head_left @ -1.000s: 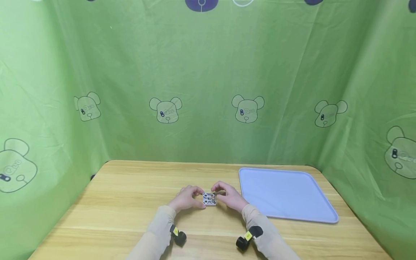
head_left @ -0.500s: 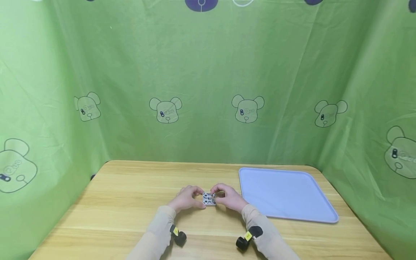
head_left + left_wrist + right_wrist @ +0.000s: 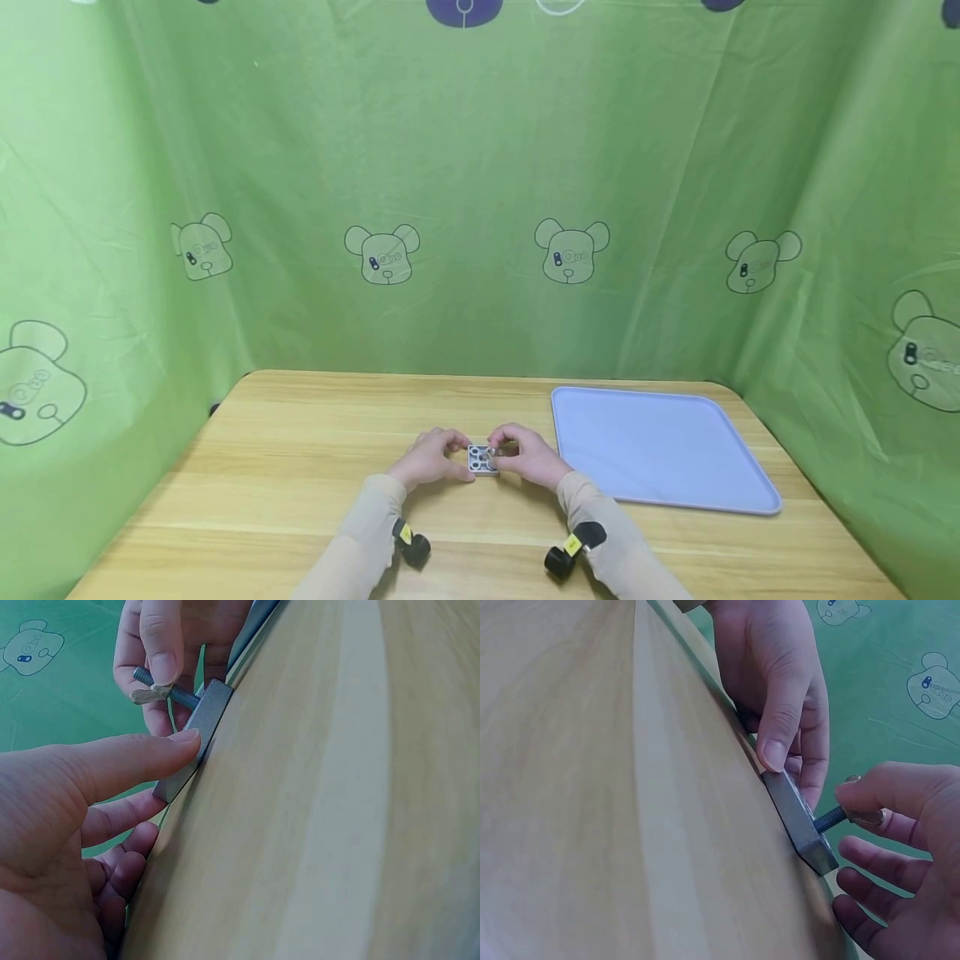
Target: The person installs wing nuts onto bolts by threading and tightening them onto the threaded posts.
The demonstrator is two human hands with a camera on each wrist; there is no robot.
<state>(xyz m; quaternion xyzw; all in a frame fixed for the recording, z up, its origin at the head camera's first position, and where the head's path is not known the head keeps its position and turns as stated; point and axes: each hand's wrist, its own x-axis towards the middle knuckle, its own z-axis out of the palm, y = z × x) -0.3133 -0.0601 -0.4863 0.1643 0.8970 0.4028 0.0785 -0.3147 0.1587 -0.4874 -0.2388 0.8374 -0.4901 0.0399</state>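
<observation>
Inwardly angled, left hand point(image 3: 431, 457) grips block point(image 3: 793, 819); right hand point(image 3: 531, 457) pinches wing nut point(image 3: 145, 696).

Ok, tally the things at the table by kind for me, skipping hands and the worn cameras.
Metal block: 1
Threaded bolt: 1
Wing nut: 1
Tray: 1
Total: 4 visible

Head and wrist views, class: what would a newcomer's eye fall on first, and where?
Probably the green, bear-printed curtain, filling the back and both sides. Next, the pale blue tray on the table's right. Then, left of the tray, two hands: the left hand holds a metal block, the right hand pinches a wing nut on the bolt rising from it.
</observation>
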